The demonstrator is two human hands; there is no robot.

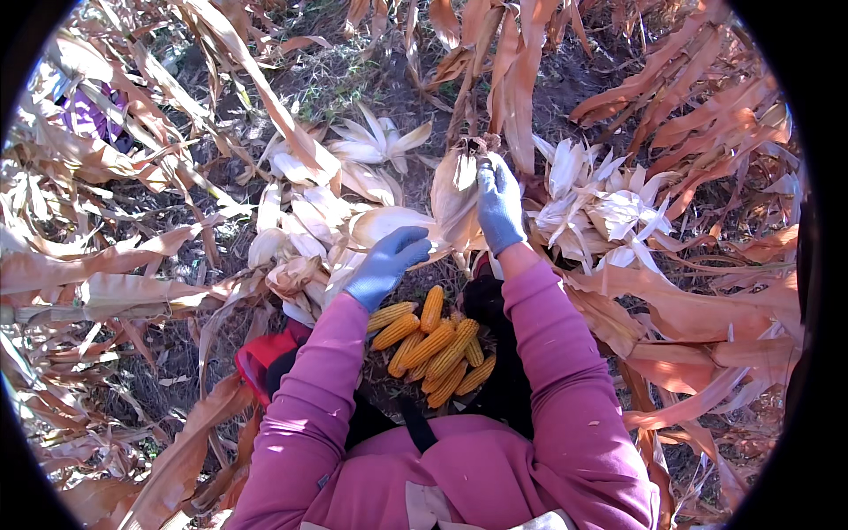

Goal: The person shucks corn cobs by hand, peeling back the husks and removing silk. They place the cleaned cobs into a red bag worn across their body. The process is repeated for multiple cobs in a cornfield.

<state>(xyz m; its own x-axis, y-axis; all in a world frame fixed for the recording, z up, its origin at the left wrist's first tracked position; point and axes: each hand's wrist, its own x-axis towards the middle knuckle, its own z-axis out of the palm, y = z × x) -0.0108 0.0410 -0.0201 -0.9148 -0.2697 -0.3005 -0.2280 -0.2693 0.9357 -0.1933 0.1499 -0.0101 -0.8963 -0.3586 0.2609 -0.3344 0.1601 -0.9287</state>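
Note:
My right hand (500,202), in a blue-grey knit glove, grips the upper right side of a corn ear in its dry husk (455,189). Brown silk (489,142) shows at the ear's top. My left hand (391,265), gloved alike, is lower and to the left, beside a pale, spread husk leaf (391,224). Its fingers are bent, and whether they pinch the husk cannot be seen. Bare yellow corn cobs (430,348) lie in a heap between my legs, close to my body.
Stripped husks (311,225) are piled at the left, with another heap (603,205) at the right. Dry corn stalks and leaves (689,305) crowd both sides. Red cloth (268,358) shows by my left arm. Purple cloth (96,112) is partly hidden among stalks at the far left.

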